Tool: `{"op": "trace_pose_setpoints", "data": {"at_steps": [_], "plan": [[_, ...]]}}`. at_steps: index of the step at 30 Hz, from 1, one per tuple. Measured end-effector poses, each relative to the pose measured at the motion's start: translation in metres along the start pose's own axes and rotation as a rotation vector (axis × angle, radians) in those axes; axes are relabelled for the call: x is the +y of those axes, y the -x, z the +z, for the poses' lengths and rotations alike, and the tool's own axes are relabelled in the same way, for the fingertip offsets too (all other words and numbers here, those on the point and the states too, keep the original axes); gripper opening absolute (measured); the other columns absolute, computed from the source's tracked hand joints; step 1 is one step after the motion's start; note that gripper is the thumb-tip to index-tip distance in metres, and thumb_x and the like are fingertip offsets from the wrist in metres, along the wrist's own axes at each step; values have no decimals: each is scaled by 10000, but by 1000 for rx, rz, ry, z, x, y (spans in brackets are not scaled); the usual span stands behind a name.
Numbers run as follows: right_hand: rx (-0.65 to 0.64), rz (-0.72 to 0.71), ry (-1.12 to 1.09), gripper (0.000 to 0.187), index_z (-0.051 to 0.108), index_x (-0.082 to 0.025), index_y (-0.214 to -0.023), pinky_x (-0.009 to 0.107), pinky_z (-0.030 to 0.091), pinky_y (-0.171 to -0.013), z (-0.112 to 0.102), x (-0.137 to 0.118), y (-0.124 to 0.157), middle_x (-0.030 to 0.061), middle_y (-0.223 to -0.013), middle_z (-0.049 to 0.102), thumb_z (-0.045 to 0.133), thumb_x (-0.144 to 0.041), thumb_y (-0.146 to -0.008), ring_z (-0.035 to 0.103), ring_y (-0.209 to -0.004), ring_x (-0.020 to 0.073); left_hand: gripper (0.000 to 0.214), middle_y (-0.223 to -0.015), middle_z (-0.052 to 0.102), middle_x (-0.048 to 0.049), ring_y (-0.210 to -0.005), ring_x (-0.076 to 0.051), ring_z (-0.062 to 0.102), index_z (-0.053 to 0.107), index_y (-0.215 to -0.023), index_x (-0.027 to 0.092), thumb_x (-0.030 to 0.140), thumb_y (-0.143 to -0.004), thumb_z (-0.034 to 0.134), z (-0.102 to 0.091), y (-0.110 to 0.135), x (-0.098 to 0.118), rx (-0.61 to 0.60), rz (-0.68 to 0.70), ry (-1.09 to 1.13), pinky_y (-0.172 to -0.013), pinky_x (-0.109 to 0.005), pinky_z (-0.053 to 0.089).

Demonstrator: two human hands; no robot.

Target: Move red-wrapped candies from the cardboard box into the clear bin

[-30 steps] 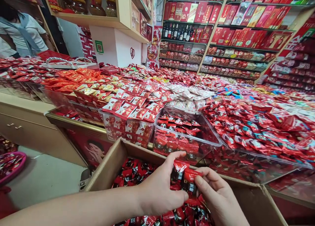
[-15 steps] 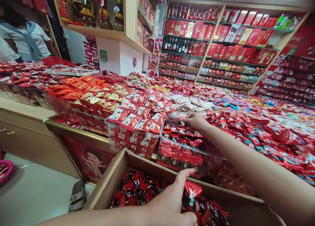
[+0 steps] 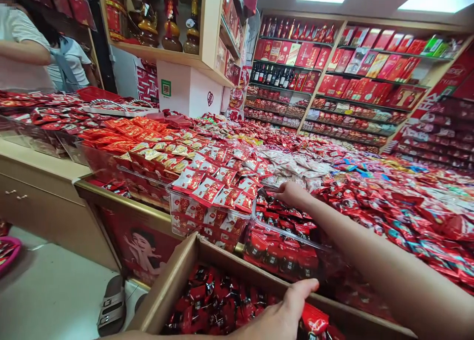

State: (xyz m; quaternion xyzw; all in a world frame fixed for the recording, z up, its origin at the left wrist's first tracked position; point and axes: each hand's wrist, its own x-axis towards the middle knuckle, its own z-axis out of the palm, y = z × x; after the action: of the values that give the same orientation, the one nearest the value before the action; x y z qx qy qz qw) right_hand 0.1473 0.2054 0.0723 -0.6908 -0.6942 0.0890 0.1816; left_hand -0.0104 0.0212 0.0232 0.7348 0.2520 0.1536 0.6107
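Note:
My left hand (image 3: 283,316) reaches into an open cardboard box (image 3: 237,258) at the bottom of the view. Its thumb is stretched out, and a shiny red candy packet (image 3: 314,321) sits in its grasp; the other fingers are cut off by the frame. Loose red-and-black wrapped candies (image 3: 218,295) lie in the box. Beyond it, my right hand (image 3: 294,194) is closed at the back of a clear plastic bin (image 3: 285,233) of similar red-and-black candies. Its fingertips are partly hidden, so I cannot make out what they grip.
Left of the bin, another clear bin (image 3: 209,221) is heaped with red-and-white packets (image 3: 207,187). Piles of wrapped sweets (image 3: 392,211) spread back and right. Shelves (image 3: 344,73) of bottles and boxes line the wall. People (image 3: 70,61) stand far left. A sandal (image 3: 112,305) is on the floor.
My left hand has shifted right and down in the view, the red packet moving with it. My right hand has moved slightly left against the bin. The view has tilted a little.

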Motion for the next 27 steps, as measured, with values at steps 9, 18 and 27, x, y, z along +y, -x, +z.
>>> {"op": "trace_pose_setpoints", "data": {"at_steps": [9, 18, 27], "plan": [[82, -232, -386, 202, 620, -177, -724, 232, 323, -472, -56, -27, 88, 0, -539, 546, 560, -366, -683, 442, -494, 110, 534, -875, 542, -44, -611, -79, 563, 236, -1145, 221, 33, -691, 446, -6, 5, 15, 228, 42, 532, -514, -173, 375], [-360, 19, -994, 139, 533, -197, -682, 217, 401, -462, -20, -1, 193, -36, -585, 502, 577, -328, -690, 506, -501, 104, 602, -750, 550, 11, -522, -66, 560, 170, -1193, 217, 43, -706, 478, -8, -4, 13, 169, 60, 507, -485, -166, 369], [-67, -61, -911, 184, 528, -187, -788, 196, 419, -482, -34, -3, 186, -18, -639, 527, 546, -355, -716, 489, -561, 99, 537, -787, 546, -1, -533, -71, 557, 206, -1204, 251, 173, -756, 491, -7, -4, 15, 248, 64, 446, -508, -190, 382]]}}
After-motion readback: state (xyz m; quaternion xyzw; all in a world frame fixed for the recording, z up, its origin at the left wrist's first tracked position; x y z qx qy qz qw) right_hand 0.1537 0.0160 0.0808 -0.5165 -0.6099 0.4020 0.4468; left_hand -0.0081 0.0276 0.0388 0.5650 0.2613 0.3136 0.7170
